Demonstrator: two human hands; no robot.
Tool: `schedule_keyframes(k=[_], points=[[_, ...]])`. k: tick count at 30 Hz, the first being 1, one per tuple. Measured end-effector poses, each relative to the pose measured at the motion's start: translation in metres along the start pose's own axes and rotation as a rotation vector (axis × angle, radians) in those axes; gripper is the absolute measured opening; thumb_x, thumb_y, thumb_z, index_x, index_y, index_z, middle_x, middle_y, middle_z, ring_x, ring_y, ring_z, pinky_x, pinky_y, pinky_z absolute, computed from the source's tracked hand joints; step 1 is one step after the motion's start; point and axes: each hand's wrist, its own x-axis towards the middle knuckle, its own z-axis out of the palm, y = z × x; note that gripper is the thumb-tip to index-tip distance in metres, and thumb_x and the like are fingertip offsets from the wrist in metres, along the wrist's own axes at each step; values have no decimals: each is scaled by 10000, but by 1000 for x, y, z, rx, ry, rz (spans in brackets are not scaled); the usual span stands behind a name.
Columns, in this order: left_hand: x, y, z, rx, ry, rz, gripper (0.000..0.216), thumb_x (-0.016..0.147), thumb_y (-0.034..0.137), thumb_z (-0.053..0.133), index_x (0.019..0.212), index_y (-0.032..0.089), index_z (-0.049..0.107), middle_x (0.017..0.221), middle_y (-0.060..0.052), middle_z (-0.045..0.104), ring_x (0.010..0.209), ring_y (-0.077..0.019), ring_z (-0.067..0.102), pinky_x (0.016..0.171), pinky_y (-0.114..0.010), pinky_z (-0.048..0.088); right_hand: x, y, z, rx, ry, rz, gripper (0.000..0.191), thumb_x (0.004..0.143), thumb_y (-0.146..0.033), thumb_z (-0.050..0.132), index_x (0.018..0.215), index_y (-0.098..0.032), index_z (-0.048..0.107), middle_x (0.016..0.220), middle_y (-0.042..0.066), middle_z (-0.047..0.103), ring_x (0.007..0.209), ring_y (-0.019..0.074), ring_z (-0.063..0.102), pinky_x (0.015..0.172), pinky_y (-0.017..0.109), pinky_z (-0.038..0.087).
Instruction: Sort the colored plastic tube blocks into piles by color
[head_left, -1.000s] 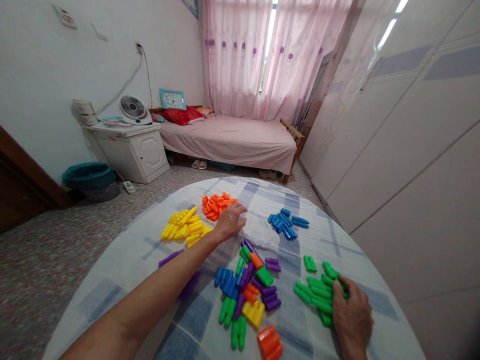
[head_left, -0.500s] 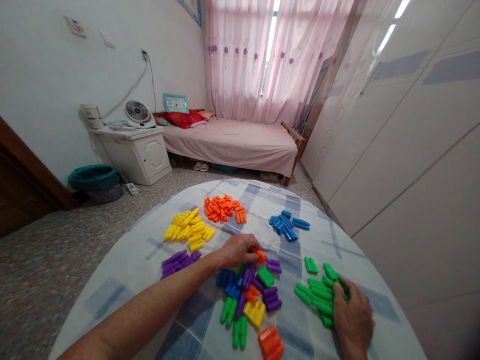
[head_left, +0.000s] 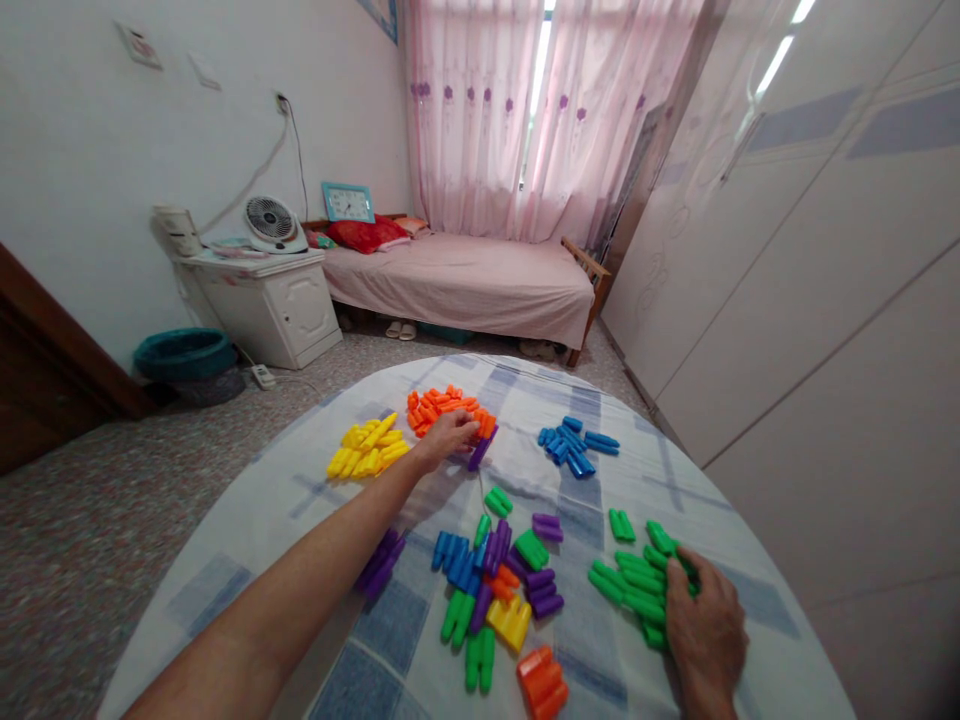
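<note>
My left hand (head_left: 452, 432) reaches to the right end of the orange block pile (head_left: 431, 408). Its fingers are closed, with a tilted purple block (head_left: 483, 449) at the fingertips against the orange pieces; the exact grip is partly hidden. My right hand (head_left: 705, 615) curls over the right side of a heap of green finger-shaped blocks (head_left: 634, 590), thumb and fingers around some of them. Between the hands lies a mixed cluster, with a yellow block (head_left: 510, 624), dark blue blocks (head_left: 457, 560), and a green block (head_left: 499, 501) at its far side.
Yellow blocks (head_left: 367, 450) lie left of the orange pile, blue blocks (head_left: 574, 447) to the right. Purple blocks (head_left: 382, 565) are partly hidden by my left forearm. A larger orange block (head_left: 542, 682) sits near me on the round, cloth-covered table (head_left: 300, 560).
My left hand has moved from the mixed cluster away to the orange pile, carrying a purple block there. A green block it covered now shows. My right hand stays on the green heap.
</note>
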Motion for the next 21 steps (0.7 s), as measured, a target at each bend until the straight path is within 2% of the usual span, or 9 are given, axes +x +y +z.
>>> schedule_keyframes(k=[4,8,10,13,15,19,21], points=[[0,7,6,47,39,-43,136,824,278,443,802,154,495,719,-8,634,638,-121,651,589,-231,509,1,0,1,-6,-2,12,454,835,-470,319,1101,-218,587,1169,108,577,1030,299,525,837,426,417],[11,15,-2,224,147,-71,142,837,211,426,865,133,541,796,-51,660,717,-148,667,659,-263,516,1,0,0,-8,-18,24,448,840,-463,317,1103,-216,584,1180,108,571,1035,303,524,834,430,420],[14,17,-9,358,224,-74,168,815,178,455,922,117,568,890,-93,663,847,-189,657,760,-310,503,0,-1,-1,-11,-25,24,446,843,-458,317,1107,-214,581,1188,109,567,1037,304,523,836,434,420],[9,20,-14,563,299,-29,290,788,152,494,1064,114,572,1108,-144,607,1117,-238,541,960,-355,400,0,-3,-2,-15,-34,28,443,845,-452,318,1117,-214,575,1192,107,565,1038,302,521,844,437,417],[-2,21,-9,671,264,31,318,798,170,495,1104,138,577,1172,-127,578,1167,-226,497,1000,-334,360,0,-5,-3,-15,-38,40,437,847,-450,320,1119,-221,574,1197,102,563,1041,299,517,848,438,415],[-29,22,17,835,43,133,222,751,243,592,962,206,651,1007,-52,644,1000,-198,579,893,-290,433,0,-7,-4,-12,-42,52,436,848,-452,321,1123,-226,573,1208,101,557,1029,298,516,847,441,415],[-39,20,31,906,-16,146,216,724,225,616,935,206,656,980,-58,645,971,-208,583,865,-302,446,-1,-7,-4,-8,-35,44,437,847,-449,322,1120,-220,574,1205,105,560,1035,300,514,852,443,415]])
